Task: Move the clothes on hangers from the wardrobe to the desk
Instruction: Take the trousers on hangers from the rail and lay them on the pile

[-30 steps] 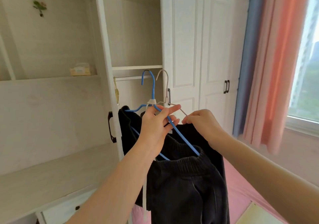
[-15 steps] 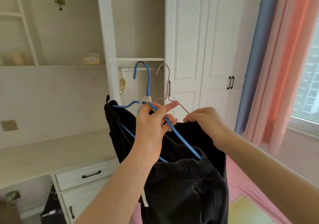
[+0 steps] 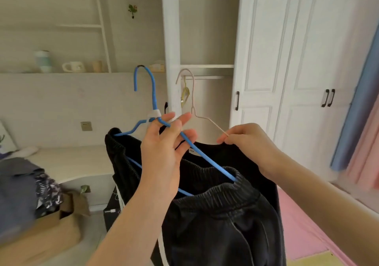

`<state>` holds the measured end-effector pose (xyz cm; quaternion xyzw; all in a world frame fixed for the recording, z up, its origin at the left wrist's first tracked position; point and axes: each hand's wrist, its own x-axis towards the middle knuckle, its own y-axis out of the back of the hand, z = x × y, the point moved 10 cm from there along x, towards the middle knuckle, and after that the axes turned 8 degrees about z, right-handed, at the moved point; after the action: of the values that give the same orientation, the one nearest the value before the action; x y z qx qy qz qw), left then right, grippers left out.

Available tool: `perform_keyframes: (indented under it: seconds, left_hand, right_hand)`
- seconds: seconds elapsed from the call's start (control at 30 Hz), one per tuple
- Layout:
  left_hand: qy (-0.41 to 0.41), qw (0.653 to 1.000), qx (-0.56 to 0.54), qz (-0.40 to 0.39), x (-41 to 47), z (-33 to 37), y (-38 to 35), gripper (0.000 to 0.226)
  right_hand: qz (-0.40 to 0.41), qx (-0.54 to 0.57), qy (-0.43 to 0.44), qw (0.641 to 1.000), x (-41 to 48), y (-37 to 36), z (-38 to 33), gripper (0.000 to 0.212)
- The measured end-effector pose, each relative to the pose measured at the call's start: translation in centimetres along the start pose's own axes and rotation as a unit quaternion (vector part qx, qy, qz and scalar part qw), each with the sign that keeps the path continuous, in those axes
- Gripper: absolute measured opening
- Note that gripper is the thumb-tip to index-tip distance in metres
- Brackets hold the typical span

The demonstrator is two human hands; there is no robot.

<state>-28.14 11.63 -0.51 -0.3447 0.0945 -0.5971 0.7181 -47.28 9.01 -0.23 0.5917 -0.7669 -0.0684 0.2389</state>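
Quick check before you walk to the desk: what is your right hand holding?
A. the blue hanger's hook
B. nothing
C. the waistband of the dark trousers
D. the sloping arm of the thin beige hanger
D: the right hand pinches the beige hanger on its sloping arm, while the left hand holds the blue hanger near its neck.

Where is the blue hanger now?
Head view, centre: the blue hanger is gripped by the left hand, black trousers on it, left of the beige hanger.
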Motion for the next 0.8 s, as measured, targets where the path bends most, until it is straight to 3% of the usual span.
perform_keyframes:
  seconds: [0.3, 0.8]
  left_hand:
    - [-0.089, 0.988, 0.042, 0.12, 0.8, 7.1, 8.0, 0.021]
    - [-0.157, 0.932, 0.166, 0.28, 0.6, 15.5, 25.7, 0.026]
  right_hand:
    - [-0.101, 0.042, 0.029, 0.994, -0.5, -8.4, -4.5, 0.022]
    - [-0.225, 0.095, 0.186, 0.952, -6.3, -28.2, -17.7, 0.022]
